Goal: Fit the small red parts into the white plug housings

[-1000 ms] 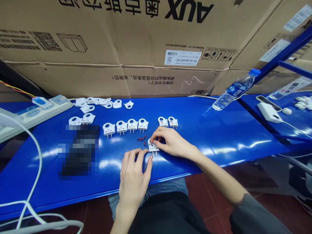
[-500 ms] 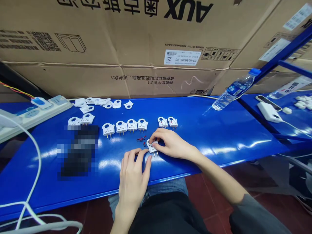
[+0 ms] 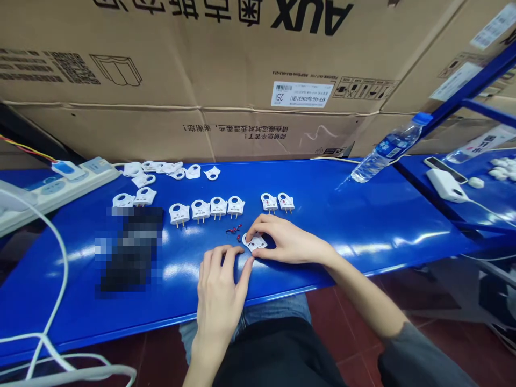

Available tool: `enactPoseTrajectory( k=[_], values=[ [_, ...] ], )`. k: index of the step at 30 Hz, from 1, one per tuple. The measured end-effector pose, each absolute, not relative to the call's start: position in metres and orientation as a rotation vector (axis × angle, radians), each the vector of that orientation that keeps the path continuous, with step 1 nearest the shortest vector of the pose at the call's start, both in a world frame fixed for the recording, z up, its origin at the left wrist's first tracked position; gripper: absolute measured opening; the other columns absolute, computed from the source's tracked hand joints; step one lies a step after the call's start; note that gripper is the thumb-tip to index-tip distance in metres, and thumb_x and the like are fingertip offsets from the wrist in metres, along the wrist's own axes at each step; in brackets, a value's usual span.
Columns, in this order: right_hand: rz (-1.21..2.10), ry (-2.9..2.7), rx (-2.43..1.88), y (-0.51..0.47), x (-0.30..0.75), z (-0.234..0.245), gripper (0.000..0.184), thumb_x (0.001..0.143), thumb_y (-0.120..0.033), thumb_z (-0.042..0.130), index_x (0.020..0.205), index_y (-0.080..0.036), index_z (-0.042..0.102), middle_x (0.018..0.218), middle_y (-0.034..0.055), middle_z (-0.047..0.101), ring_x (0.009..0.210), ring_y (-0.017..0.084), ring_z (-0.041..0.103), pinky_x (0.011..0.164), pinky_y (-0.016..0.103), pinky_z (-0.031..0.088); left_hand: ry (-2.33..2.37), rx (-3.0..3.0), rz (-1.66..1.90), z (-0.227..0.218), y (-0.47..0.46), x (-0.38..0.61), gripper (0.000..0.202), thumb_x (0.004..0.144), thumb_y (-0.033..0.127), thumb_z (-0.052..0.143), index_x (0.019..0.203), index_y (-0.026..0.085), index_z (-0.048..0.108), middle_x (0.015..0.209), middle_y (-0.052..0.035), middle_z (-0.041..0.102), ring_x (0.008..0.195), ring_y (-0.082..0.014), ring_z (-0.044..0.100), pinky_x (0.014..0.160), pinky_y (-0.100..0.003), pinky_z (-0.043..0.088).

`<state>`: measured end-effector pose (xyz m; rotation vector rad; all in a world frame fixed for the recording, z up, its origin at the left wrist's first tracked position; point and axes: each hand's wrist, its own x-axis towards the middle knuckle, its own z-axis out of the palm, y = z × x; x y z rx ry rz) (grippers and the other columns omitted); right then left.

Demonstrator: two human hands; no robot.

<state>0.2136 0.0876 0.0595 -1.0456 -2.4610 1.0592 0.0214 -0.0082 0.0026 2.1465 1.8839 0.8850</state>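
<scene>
My right hand (image 3: pixel 288 241) grips a white plug housing (image 3: pixel 257 243) with a round hole, its thumb on the near edge and its fingers on the far side. The housing lies turned on the blue table, its pins hidden by my hand. Just left of it my left hand (image 3: pixel 220 282) rests with fingers apart and holds nothing; its thumb tip comes close to the right thumb. Small red and black wire pieces (image 3: pixel 234 229) lie beyond my hands. A row of similar white plug housings (image 3: pixel 218 206) stands farther back, and a pair of housings with red wires (image 3: pixel 269 202) is to its right.
White ring-shaped covers (image 3: pixel 192 172) lie at the back left, beside a power strip (image 3: pixel 52 188). A blurred dark object (image 3: pixel 133 252) is on the left. A water bottle (image 3: pixel 382 150) leans at the back right. Cardboard boxes (image 3: pixel 242 129) wall off the rear.
My right hand has turned the plug housing so its pin end points right, toward my palm, and the pins are now out of sight. My left hand has barely moved.
</scene>
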Motion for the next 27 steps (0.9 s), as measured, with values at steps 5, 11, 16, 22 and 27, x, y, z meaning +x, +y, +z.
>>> enactPoseTrajectory(
  k=[5, 11, 16, 22, 27],
  values=[
    [1.078, -2.517, -0.964, 0.0891, 0.2197, 0.0616, 0.033, 0.092, -0.027, 0.078, 0.122, -0.021, 0.066, 0.123, 0.0077, 0.066, 0.118, 0.025, 0.060, 0.104, 0.041, 0.049, 1.890, 2.164, 0.891, 0.0030, -0.0094, 0.0220, 0.022, 0.104, 0.041, 0.055, 0.114, 0.023, 0.064, 0.110, -0.0083, 0.066, 0.105, -0.0285, 0.059, 0.089, -0.041, 0.049],
    [0.996, -2.514, -0.986, 0.0892, 0.2206, 0.0580, 0.029, 0.093, -0.020, 0.073, 0.121, -0.022, 0.064, 0.122, 0.0077, 0.065, 0.117, 0.026, 0.060, 0.104, 0.042, 0.050, 1.886, 2.179, 0.914, 0.0026, -0.0095, 0.0219, 0.022, 0.103, 0.040, 0.056, 0.114, 0.022, 0.065, 0.109, -0.0080, 0.066, 0.106, -0.0277, 0.059, 0.090, -0.041, 0.050],
    [0.938, -2.508, -1.045, 0.0879, 0.2187, 0.0556, 0.026, 0.097, -0.021, 0.067, 0.122, -0.021, 0.064, 0.121, 0.0075, 0.065, 0.115, 0.025, 0.061, 0.103, 0.040, 0.051, 1.889, 2.187, 0.914, 0.0027, -0.0089, 0.0223, 0.023, 0.104, 0.039, 0.054, 0.114, 0.022, 0.065, 0.109, -0.0085, 0.067, 0.105, -0.0277, 0.059, 0.090, -0.042, 0.051],
    [0.911, -2.500, -1.053, 0.0890, 0.2186, 0.0538, 0.026, 0.097, -0.022, 0.067, 0.123, -0.023, 0.064, 0.121, 0.0073, 0.065, 0.114, 0.024, 0.062, 0.101, 0.039, 0.052, 1.881, 2.189, 0.908, 0.0023, -0.0094, 0.0221, 0.022, 0.104, 0.038, 0.055, 0.115, 0.022, 0.065, 0.110, -0.0080, 0.067, 0.106, -0.0279, 0.059, 0.089, -0.042, 0.051],
    [0.901, -2.493, -1.054, 0.0888, 0.2188, 0.0536, 0.025, 0.097, -0.023, 0.067, 0.122, -0.024, 0.064, 0.121, 0.0069, 0.065, 0.113, 0.024, 0.062, 0.101, 0.039, 0.052, 1.889, 2.188, 0.901, 0.0033, -0.0097, 0.0222, 0.022, 0.104, 0.038, 0.055, 0.115, 0.022, 0.064, 0.110, -0.0083, 0.067, 0.107, -0.0283, 0.059, 0.089, -0.042, 0.051]
  ],
)
